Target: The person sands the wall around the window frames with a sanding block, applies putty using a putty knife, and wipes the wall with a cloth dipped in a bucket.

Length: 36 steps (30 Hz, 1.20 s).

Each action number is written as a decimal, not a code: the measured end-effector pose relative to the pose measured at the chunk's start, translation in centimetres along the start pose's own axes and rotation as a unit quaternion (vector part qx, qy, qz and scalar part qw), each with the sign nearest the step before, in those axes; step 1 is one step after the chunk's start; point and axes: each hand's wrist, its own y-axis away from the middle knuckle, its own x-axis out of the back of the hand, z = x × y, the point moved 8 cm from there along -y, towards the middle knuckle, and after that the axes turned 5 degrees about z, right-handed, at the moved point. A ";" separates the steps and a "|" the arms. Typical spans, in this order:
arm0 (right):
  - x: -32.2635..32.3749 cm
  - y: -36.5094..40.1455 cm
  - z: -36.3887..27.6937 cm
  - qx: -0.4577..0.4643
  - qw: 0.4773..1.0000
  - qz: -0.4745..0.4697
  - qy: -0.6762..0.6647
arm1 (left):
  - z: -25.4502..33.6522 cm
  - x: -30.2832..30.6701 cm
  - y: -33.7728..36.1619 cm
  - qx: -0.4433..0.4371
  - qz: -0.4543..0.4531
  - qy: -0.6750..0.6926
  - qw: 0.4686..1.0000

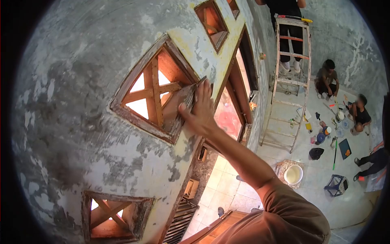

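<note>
My right hand [200,109] reaches up from the lower right and lies flat on the right edge of a diamond-shaped vent opening [152,91]. The vent has a worn wooden frame and crossed wooden slats, with daylight behind them. Under the fingers and thumb is a grey sheet [190,92] that looks like sandpaper, pressed onto the frame's edge. A brown sleeve [284,215] covers my upper arm. My left hand is not in view.
The patchy grey wall [73,122] has more vents, one below [111,215] and one above [213,22], next to a tall doorway [233,110]. Far below are a wooden ladder [290,81] with a person standing on it, people sitting on the tiled floor among paint tins, a white bucket [293,174] and a blue stool [335,185].
</note>
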 end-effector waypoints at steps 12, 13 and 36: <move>9.4 11.1 4.2 -0.182 0.622 -0.151 -0.747 | 4.3 -2.8 0.4 0.088 -0.057 -0.077 0.991; 10.1 12.1 4.8 -0.212 0.620 -0.145 -0.742 | 3.9 -2.6 0.2 0.055 -0.053 -0.062 0.995; 24.2 42.4 26.1 -0.466 0.868 -0.083 -0.152 | -1.5 -22.6 26.3 0.259 -0.633 0.041 0.728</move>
